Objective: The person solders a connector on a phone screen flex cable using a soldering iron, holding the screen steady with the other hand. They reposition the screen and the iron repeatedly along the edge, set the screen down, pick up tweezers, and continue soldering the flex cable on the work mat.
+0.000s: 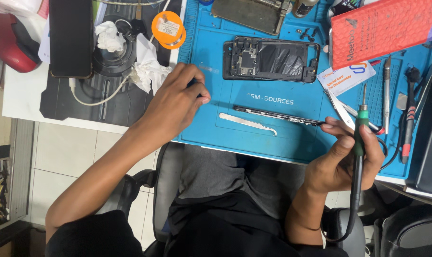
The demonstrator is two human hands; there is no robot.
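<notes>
Soldering iron [358, 147], green-gripped with a dark cable trailing down past my lap, sits upright in my right hand [342, 162], whose fingers are wrapped firmly around the grip like a pen, tip pointing away from me. I judge it is held that way to keep the tip off the blue work mat [254, 138], the landmark for everything below.

At the mat's near edge, which overhangs my lap, the right hand hovers just off the near right corner. Just beyond it, a thin dark phone screen panel [278, 115] lies across the mat's near middle, its right end touching my right fingertips. Silver tweezers [247, 122] lie beside the panel, on my side of it, within easy reach.

My left hand [178, 102] rests on the mat's left edge, fingers pinched together on something small and dark; I cannot tell what.

Bare mat lies between the two hands, the main free room for moving.

Farther in, at the mat's centre, an opened phone frame [270, 59] lies flat, its insides facing up. Right of the mat's centre, screwdrivers and hand tools [406, 119] crowd together. A red package [382, 28] covers the far right corner. Left of the mat, on the surface, lie crumpled tissue [149, 69], an orange tape roll [168, 28] and a dark phone [71, 38].
</notes>
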